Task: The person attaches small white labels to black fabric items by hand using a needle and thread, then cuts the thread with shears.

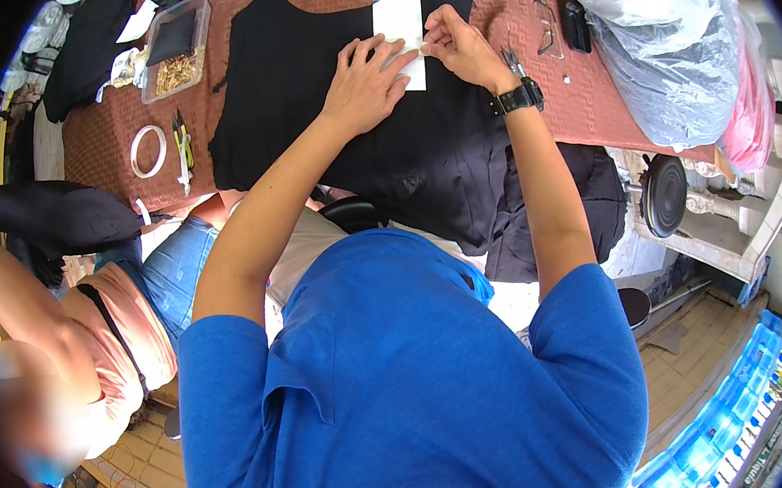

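1. Nearest the camera is the person's blue shirt (410, 354); beyond it, both forearms reach over the table (103, 144).
2. A black fabric piece (289, 86) lies spread on the tabletop, with a white strip (398, 2) laid lengthwise upon it.
3. The left hand (363, 86) is spread flat, fingertips on the strip's lower part.
4. The right hand (465, 52) is narrowed, fingertips close together at the strip's right edge; whether they grip anything cannot be told.
5. Judging by this, the strip is placed but work along its edge seems unfinished; no marks can be made out.
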A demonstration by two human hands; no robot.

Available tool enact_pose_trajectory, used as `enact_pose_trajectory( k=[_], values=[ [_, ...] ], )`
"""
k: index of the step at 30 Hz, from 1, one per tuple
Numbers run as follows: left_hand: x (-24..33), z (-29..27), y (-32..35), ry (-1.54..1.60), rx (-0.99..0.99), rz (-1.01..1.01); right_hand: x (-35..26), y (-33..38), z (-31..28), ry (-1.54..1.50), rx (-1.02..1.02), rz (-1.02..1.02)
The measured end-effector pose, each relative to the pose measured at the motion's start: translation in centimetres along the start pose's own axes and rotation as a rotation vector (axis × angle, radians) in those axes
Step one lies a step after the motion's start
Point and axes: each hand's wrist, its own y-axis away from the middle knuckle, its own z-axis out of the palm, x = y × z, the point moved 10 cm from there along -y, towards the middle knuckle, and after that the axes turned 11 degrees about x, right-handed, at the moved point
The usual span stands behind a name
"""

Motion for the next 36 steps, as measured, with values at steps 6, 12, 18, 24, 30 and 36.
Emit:
enact_pose_trajectory(
  k=[6,12,18,24,30,36],
  values=[
    [0.0,0.0,0.0,0.002,-0.004,-0.004,-0.6,0.0,0.1,0.046,-0.011,-0.017],
    [0.0,0.0,-0.1,0.003,-0.01,-0.01,-1.1,-0.2,0.1,0.066,-0.016,-0.057],
    [0.0,0.1,0.0,-0.009,-0.016,-0.011,-0.9,-0.6,0.5,0.107,-0.048,-0.08],
    [0.0,0.3,0.0,-0.01,-0.02,-0.01,-1.2,-0.7,0.5,0.124,-0.078,-0.072],
    [0.0,0.3,0.0,-0.01,-0.028,-0.017,-1.4,-1.0,0.7,0.181,-0.113,-0.083],
    [-0.1,0.3,0.0,-0.004,-0.041,-0.023,-1.6,-1.3,0.6,0.23,-0.127,-0.05]
  ],
)
